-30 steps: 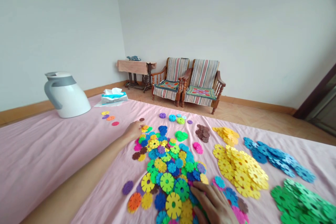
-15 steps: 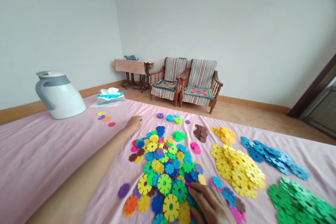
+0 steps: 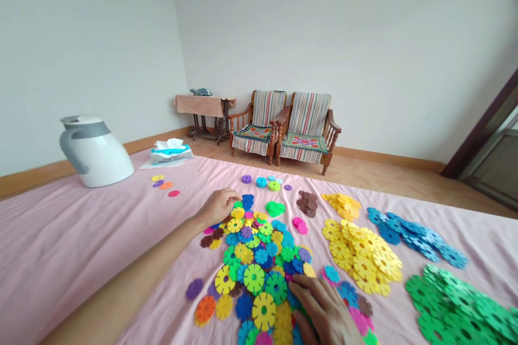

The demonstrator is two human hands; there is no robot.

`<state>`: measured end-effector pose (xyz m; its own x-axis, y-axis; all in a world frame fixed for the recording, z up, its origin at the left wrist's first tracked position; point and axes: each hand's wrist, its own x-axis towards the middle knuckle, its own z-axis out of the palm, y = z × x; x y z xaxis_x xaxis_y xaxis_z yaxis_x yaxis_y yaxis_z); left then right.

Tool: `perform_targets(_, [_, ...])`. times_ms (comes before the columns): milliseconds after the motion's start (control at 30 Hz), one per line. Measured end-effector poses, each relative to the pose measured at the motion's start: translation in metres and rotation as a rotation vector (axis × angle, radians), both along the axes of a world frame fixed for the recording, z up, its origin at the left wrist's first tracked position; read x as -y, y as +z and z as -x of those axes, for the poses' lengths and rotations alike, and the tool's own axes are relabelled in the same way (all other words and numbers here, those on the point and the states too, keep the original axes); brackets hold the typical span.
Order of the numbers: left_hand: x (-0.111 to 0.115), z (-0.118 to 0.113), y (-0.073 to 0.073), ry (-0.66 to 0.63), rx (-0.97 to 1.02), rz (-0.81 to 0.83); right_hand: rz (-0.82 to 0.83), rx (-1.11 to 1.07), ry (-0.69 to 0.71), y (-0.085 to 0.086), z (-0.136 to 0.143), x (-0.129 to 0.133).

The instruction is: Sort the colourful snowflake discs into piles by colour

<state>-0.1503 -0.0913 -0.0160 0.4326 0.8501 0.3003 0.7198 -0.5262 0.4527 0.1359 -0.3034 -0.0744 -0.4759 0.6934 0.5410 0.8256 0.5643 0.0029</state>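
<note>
Mixed heap of snowflake discs (image 3: 263,259): left hand (image 3: 218,206) is curling its fingers, seemingly pinching a disc, at the far edge; right hand (image 3: 327,312) is lying spread-fingered, steadying the near side beside the sorted yellow pile (image 3: 364,256).

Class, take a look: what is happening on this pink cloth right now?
A person is working with both hands at a mixed pile of coloured plastic discs on a pink cloth. The left hand touches the pile's far edge; the right hand lies flat on its near side. To the right lie separate heaps of yellow discs, blue discs and green discs. A white kettle stands far left.
</note>
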Motion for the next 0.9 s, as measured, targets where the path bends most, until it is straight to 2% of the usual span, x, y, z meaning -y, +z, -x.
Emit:
perform_targets(67, [0.001, -0.012, -0.001, -0.022, -0.025, -0.044, 0.000, -0.010, 0.000, -0.001, -0.001, 0.000])
perform_targets(167, [0.001, -0.021, -0.010, 0.014, -0.065, -0.083, 0.015, -0.029, -0.002, -0.002, -0.001, 0.000])
perform_targets(300, [0.005, -0.015, -0.020, 0.070, -0.106, -0.078, 0.017, -0.040, 0.002, -0.001, 0.000, -0.001])
perform_targets(400, [0.017, -0.005, -0.014, 0.059, -0.126, -0.060, 0.028, -0.069, 0.003, -0.001, 0.001, -0.001])
perform_targets(533, [0.036, 0.004, 0.003, -0.074, -0.118, 0.105, 0.049, -0.074, -0.009, 0.000, 0.002, 0.001])
perform_targets(600, [0.040, 0.001, 0.009, -0.101, -0.088, 0.143, 0.048, -0.053, -0.011, 0.001, 0.002, 0.001])
perform_targets(700, [0.037, -0.012, 0.010, -0.120, -0.047, 0.041, 0.043, -0.045, -0.001, 0.001, 0.002, 0.001])
perform_targets(800, [0.031, -0.031, 0.004, -0.245, -0.069, -0.065, 0.059, -0.065, -0.003, 0.001, 0.002, 0.000])
perform_targets(900, [0.031, -0.045, -0.002, -0.358, -0.140, -0.092, 0.071, -0.062, -0.008, 0.000, 0.001, 0.000])
